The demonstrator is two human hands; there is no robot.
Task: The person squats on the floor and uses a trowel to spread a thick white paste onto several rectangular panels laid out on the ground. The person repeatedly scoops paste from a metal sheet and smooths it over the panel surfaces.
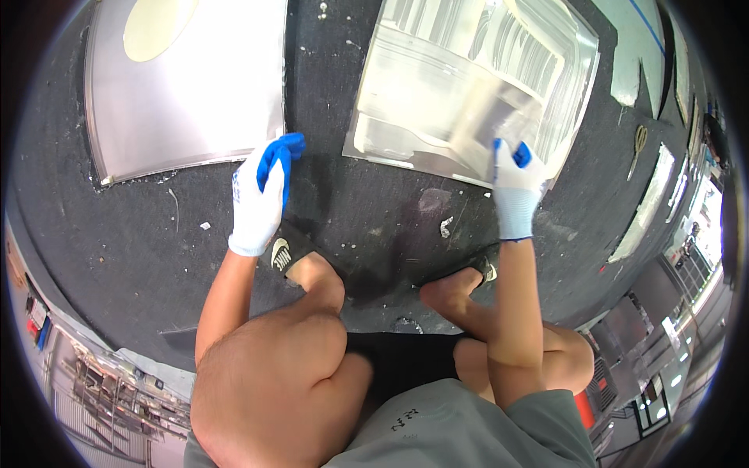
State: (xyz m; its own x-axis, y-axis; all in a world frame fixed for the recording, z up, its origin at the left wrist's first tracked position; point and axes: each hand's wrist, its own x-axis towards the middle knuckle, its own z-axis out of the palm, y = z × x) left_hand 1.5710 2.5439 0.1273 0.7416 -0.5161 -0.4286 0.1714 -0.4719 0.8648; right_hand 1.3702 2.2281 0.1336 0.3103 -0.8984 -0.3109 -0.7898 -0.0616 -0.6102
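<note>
My right hand [516,175], in a white glove with blue coating, grips the near end of a flat, pale grey rectangular piece [493,117]. The piece is blurred, so I cannot tell its exact kind. It lies over a flat panel [374,153] at the right, whose surface carries a streaked, cream-coloured smear [421,86]. My left hand [261,191], gloved the same way, is by the near right corner of a shiny metal sheet [195,101]. Its fingers are loosely bent toward the right, with nothing visible in them.
A pale yellow oval [156,27] is on the metal sheet. Dark, speckled matting [328,101] lies beneath both panels. To the right are scissors [640,144] and a long, pale strip [644,207]. A crumpled white scrap [446,227] lies between my feet.
</note>
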